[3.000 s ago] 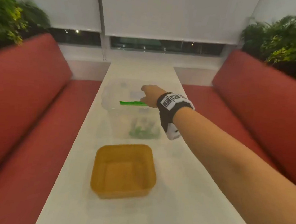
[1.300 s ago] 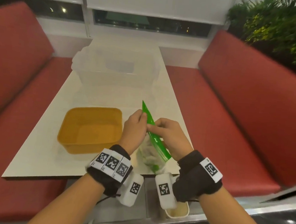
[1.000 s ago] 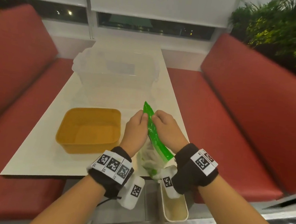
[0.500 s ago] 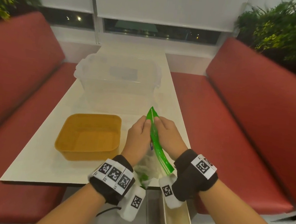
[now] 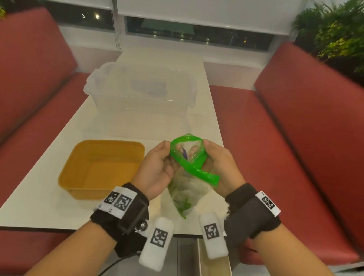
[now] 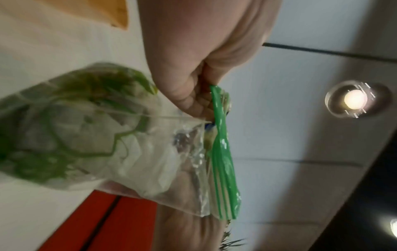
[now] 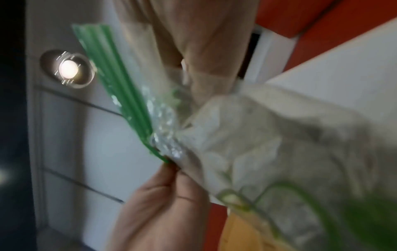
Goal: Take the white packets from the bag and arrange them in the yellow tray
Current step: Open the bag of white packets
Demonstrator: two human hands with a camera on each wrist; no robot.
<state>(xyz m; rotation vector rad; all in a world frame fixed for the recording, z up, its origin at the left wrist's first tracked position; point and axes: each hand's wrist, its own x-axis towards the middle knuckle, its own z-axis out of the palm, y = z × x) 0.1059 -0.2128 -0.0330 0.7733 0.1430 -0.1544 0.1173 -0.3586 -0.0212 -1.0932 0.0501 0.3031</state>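
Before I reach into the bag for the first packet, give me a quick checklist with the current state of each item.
1. Bag mouth open: ok, green zip strip parted at the far end.
2. Both hands hold the bag: ok, left hand, right hand.
3. White packets inside: ok.
4. Yellow tray within reach, left of the bag: ok.
5. Tray empty: ok.
6. A hand free to reach in: not ok.

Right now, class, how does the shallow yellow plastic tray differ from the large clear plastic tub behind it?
The yellow plastic tray is opaque and low; the clear plastic tub is see-through, taller and wider. The tray sits nearer the person, the tub farther back. Both rest on the white table, open-topped.
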